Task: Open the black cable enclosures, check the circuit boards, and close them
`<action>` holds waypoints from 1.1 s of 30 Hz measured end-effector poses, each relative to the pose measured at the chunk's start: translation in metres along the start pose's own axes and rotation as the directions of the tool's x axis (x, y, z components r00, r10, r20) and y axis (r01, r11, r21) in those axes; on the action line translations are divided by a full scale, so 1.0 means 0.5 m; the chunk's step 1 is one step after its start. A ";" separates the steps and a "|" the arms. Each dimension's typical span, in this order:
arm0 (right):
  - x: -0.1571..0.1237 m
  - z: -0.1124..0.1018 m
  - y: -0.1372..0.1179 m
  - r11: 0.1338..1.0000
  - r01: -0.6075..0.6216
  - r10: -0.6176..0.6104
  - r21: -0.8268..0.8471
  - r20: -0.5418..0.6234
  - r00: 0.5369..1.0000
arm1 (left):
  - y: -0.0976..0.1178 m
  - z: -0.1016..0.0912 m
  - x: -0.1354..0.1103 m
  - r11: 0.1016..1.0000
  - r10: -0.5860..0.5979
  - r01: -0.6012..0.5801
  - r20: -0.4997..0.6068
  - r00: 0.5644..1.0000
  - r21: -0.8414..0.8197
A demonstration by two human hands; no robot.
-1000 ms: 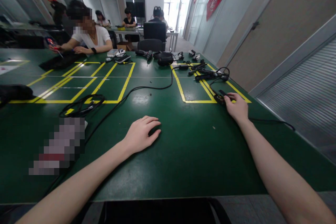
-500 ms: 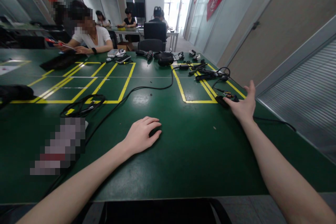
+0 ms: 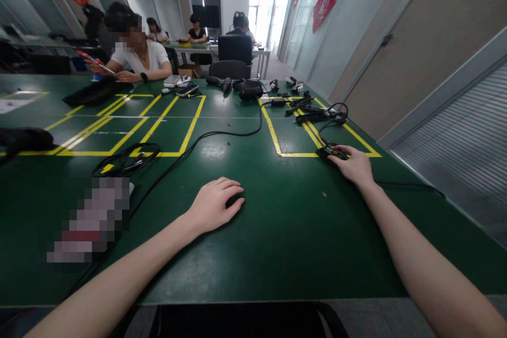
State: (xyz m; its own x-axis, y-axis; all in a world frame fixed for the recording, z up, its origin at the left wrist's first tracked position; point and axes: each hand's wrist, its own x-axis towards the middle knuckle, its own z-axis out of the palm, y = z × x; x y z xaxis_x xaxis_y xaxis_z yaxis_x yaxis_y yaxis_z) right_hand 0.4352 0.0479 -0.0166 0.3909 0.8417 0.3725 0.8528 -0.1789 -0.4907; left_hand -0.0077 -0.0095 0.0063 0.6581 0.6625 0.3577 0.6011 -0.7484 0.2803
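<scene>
My left hand (image 3: 217, 203) rests palm down on the green table (image 3: 253, 253). Its fingers are loosely bent, with a gap between thumb and forefinger, and I see nothing held in it. To the right, my right hand (image 3: 354, 166) has its thumb and fingers around a small black object with coloured markings (image 3: 328, 151). This object lies on the table by the yellow tape corner, and a thin black cord runs up from it. My fingers cover part of it, so I cannot tell its exact kind.
A black cable (image 3: 198, 140) crosses the table towards a coiled cord (image 3: 127, 161) on the left. Tangled black cables (image 3: 317, 113) lie beyond my right hand. At the back are a black case (image 3: 250, 90) and a phone (image 3: 187, 90). A person (image 3: 138, 60) sits across the table.
My right hand has come down and left from a raised, spread pose and closed around the black object. That object has shifted slightly left. My left hand stays put.
</scene>
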 end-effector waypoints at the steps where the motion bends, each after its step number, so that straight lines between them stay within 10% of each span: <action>1: -0.011 0.005 -0.025 1.000 -0.014 0.013 0.028 0.030 0.999 | 0.000 0.001 0.000 1.000 0.001 -0.001 0.002 1.000 -0.001; 6: -0.115 0.032 -0.179 0.910 0.247 -0.346 0.333 0.281 0.895 | -0.001 0.002 0.001 1.000 0.014 -0.015 -0.059 0.998 -0.026; 10: -0.221 0.031 -0.279 0.634 0.396 -0.749 0.664 0.401 0.527 | 0.005 -0.010 0.002 0.986 0.119 -0.130 -0.104 0.987 -0.102; 13: -0.267 0.025 -0.311 0.483 0.424 -0.868 0.766 0.355 0.347 | 0.011 -0.016 0.000 0.962 0.206 -0.201 0.007 0.979 -0.184; 22: -0.260 0.034 -0.302 0.499 0.580 -0.844 0.645 0.210 0.493 | 0.012 -0.004 -0.006 0.990 0.113 -0.104 0.088 0.990 -0.099; 33: -0.253 0.042 -0.306 0.426 0.624 -0.884 0.655 0.157 0.440 | 0.001 0.006 -0.007 0.991 0.063 -0.054 0.077 0.995 -0.121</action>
State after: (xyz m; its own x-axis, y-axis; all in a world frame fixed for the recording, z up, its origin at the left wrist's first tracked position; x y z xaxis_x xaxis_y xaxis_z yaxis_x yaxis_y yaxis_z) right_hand 0.2480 -0.0204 -0.0052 -0.6366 0.6082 0.4742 0.3809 0.7826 -0.4924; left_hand -0.0084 -0.0121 0.0028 0.7279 0.6142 0.3050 0.5058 -0.7812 0.3660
